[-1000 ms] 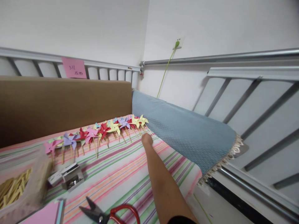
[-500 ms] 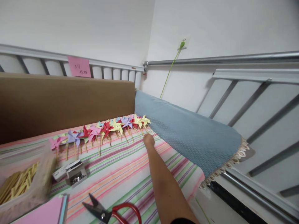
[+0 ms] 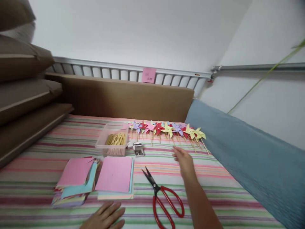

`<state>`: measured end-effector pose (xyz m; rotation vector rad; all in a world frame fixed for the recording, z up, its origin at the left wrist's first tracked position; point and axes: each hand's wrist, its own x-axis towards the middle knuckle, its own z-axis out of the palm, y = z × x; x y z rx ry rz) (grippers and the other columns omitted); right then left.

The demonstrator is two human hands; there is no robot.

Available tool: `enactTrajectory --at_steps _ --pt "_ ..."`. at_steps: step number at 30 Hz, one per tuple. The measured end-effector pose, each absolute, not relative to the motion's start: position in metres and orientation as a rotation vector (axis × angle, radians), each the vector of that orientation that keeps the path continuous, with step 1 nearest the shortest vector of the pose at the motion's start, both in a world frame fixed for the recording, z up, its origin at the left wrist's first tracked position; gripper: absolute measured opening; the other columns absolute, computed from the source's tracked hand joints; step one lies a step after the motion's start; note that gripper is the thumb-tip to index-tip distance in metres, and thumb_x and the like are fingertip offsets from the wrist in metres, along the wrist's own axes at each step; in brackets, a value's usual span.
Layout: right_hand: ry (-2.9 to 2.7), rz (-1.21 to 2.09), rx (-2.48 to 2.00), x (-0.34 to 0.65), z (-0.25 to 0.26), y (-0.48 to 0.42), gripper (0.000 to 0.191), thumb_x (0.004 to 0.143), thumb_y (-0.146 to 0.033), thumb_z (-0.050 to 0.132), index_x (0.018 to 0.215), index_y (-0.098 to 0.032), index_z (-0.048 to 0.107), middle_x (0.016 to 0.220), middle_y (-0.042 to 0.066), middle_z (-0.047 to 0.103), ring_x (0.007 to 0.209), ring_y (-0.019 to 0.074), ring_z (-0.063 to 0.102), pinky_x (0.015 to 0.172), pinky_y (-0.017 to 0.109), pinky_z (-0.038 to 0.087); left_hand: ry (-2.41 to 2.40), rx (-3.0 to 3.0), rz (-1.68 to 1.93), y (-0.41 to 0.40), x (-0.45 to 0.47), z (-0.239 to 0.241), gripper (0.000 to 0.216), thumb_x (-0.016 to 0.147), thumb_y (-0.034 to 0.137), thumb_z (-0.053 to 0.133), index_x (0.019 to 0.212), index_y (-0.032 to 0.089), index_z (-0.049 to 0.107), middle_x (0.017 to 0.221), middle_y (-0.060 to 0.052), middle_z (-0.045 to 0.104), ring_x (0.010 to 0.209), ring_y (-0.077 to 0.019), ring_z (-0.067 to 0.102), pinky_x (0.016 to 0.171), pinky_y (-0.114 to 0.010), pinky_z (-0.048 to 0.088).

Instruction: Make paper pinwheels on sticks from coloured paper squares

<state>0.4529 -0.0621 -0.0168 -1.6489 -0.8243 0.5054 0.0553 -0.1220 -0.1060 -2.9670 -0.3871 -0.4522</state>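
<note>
My left hand (image 3: 105, 216) lies flat with fingers spread at the near edge of view, just below a neat stack of square paper (image 3: 115, 175), pink on top. My right hand (image 3: 184, 159) hovers over the striped cloth with its fingers loosely apart and nothing seen in them. Beyond it lies a row of paper pinwheels (image 3: 168, 128) on sticks, in yellow, red, purple and pink. Red-handled scissors (image 3: 156, 189) rest between my hands, blades partly apart. A looser pile of coloured paper (image 3: 76, 175) sits left of the neat stack.
A clear plastic box (image 3: 100, 144) holds wooden sticks (image 3: 116, 139). Beside it stands a small open box (image 3: 138, 152) with tiny metal pieces. A brown board (image 3: 124, 98) borders the back, a blue cover (image 3: 238, 143) the right, and stacked brown packages (image 3: 26, 95) the left.
The view has swung left, bringing my left hand and the paper piles into sight. My right hand has drawn back from the pinwheels at the right end, and its fingers are now apart.
</note>
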Motion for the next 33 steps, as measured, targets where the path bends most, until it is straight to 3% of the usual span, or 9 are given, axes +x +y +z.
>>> enactTrajectory --at_steps 6,9,14,18,20,25,33 --pt "-1.054 0.687 -1.448 0.299 -0.025 -0.077 0.036 0.075 -0.039 0.055 0.095 -0.013 0.07 0.072 0.007 0.072 0.057 0.0164 0.064 0.049 0.025 0.048 -0.588 -3.223 -0.35 -0.139 0.051 -0.102 0.065 0.082 0.035 0.055 0.142 0.029 0.031 0.146 -0.007 0.043 0.133 -0.0289 0.038 0.108 -0.049 0.029" --pt "-1.196 0.675 -1.437 0.264 -0.036 -0.083 0.023 0.073 -0.03 0.058 0.084 -0.016 0.072 0.074 0.006 0.072 0.066 0.0191 0.065 0.06 0.029 0.051 -0.661 -3.298 -0.363 -0.143 0.055 -0.097 0.064 0.081 0.036 0.057 0.14 0.028 0.034 0.146 -0.008 0.043 0.133 -0.0305 0.037 0.107 -0.054 0.028" --pt "-1.397 0.591 -1.423 0.246 -0.049 -0.09 0.015 0.072 -0.019 0.059 0.08 -0.02 0.072 0.086 0.007 0.07 0.086 0.0228 0.062 0.083 0.035 0.046 -0.831 -3.254 -0.686 -0.141 0.052 -0.076 0.039 0.087 0.028 0.051 0.125 0.029 0.05 0.132 -0.005 0.058 0.124 -0.0233 0.048 0.105 -0.043 0.036" --pt "-1.452 0.588 -1.4 0.245 -0.052 -0.083 0.017 0.076 -0.017 0.056 0.084 -0.02 0.07 0.092 0.008 0.069 0.092 0.0229 0.061 0.088 0.036 0.044 -1.428 -2.645 -1.219 -0.11 0.018 -0.06 0.024 0.088 0.022 0.048 0.111 0.024 0.057 0.118 -0.008 0.064 0.116 -0.0229 0.054 0.099 -0.042 0.042" --pt "-1.461 0.598 -1.387 0.244 -0.052 -0.078 0.018 0.078 -0.017 0.054 0.087 -0.019 0.07 0.094 0.008 0.068 0.093 0.0228 0.061 0.088 0.036 0.044 -1.674 -2.4 -1.179 -0.088 -0.002 -0.055 0.026 0.087 0.029 0.051 0.11 0.021 0.058 0.115 -0.011 0.064 0.112 -0.0255 0.056 0.098 -0.044 0.042" --pt "-1.485 0.618 -1.367 0.239 -0.053 -0.074 0.019 0.079 -0.017 0.053 0.087 -0.019 0.07 0.09 0.007 0.069 0.091 0.0222 0.063 0.084 0.034 0.046 -2.029 -2.218 -0.704 -0.051 -0.018 -0.056 0.058 0.081 0.047 0.052 0.12 0.004 0.052 0.124 -0.023 0.057 0.117 -0.0326 0.051 0.101 -0.046 0.037" --pt "-1.529 0.621 -1.371 0.236 -0.061 -0.079 0.019 0.08 -0.017 0.053 0.087 -0.018 0.07 0.088 0.007 0.069 0.086 0.0217 0.064 0.079 0.032 0.049 -2.224 -2.077 -0.627 -0.042 -0.001 -0.069 0.052 0.079 0.042 0.049 0.119 0.008 0.052 0.121 -0.022 0.059 0.115 -0.0324 0.052 0.099 -0.044 0.037"
